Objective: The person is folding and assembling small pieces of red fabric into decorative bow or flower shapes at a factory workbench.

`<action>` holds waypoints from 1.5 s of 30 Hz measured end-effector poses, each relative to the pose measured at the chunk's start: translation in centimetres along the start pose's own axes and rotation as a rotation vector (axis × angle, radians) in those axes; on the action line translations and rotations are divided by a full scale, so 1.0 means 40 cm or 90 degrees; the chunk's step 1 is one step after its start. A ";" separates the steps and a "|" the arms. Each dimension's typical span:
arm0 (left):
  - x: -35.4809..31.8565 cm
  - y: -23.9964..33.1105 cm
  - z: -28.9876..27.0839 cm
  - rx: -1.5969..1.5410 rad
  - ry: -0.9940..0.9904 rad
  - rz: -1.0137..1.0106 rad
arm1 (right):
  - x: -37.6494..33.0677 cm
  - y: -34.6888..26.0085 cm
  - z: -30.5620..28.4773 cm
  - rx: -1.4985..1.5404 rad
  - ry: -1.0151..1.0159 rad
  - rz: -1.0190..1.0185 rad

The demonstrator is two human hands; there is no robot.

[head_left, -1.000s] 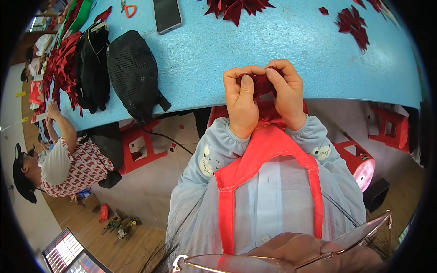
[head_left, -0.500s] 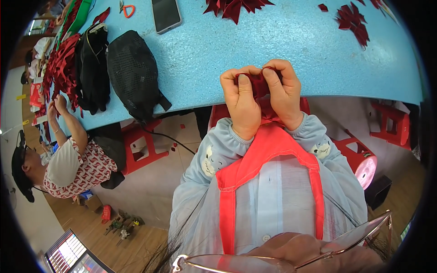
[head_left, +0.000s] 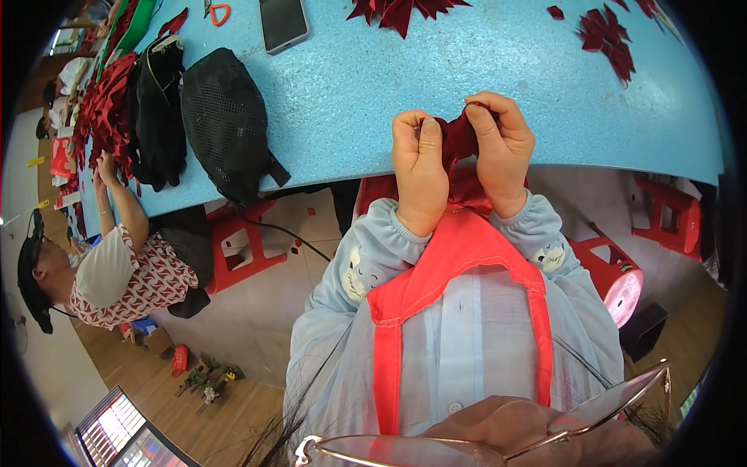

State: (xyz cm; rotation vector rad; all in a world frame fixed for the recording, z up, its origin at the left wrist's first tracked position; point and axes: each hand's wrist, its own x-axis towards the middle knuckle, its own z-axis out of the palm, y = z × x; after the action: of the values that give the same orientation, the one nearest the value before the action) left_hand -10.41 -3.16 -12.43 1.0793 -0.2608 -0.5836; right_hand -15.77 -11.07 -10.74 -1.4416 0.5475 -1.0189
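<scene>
A dark red velvety piece of fabric (head_left: pixel 459 138) is stretched between my two hands, just over the near edge of the blue table (head_left: pixel 350 101). My left hand (head_left: pixel 421 167) pinches its left end between thumb and curled fingers. The other end is gripped the same way by my right hand (head_left: pixel 501 152), held slightly higher. Part of the cloth is hidden inside my fingers. Farther off on the table lie a pile of pointed dark red pieces (head_left: pixel 405 12) and a smaller red cluster (head_left: pixel 607 43) to the right.
A phone (head_left: pixel 283 25), orange-handled scissors (head_left: pixel 221 14) and two black bags, one of mesh (head_left: pixel 224 124), one with a zipper (head_left: pixel 158 113), lie left. Beyond is a red fabric heap (head_left: pixel 105 109). A co-worker (head_left: pixel 128 272) sits at left. Red stools (head_left: pixel 668 216) stand below the table.
Both my hands have shifted a little to the right, and the right one has moved away from the left. More of the red cloth now shows stretched between them.
</scene>
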 end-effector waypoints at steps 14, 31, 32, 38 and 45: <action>0.002 0.019 -0.001 -0.003 0.039 -0.007 | -0.001 0.011 -0.001 0.004 0.053 0.012; 0.021 0.026 -0.004 -0.082 -0.092 0.044 | 0.034 -0.012 -0.046 0.335 -0.113 0.416; 0.021 0.021 -0.007 -0.090 -0.088 0.029 | 0.032 -0.008 -0.042 0.274 -0.133 0.392; 0.025 0.019 -0.011 -0.087 0.057 -0.085 | 0.028 -0.027 -0.034 0.310 -0.153 0.356; 0.019 0.007 -0.009 -0.046 0.053 0.027 | 0.016 -0.008 -0.044 0.128 -0.197 0.316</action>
State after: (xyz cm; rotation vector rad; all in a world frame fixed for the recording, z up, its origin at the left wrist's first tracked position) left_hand -9.53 -3.22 -12.41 1.0230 -0.1877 -0.5047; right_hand -16.97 -12.52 -10.48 -1.1725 0.5231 -0.4330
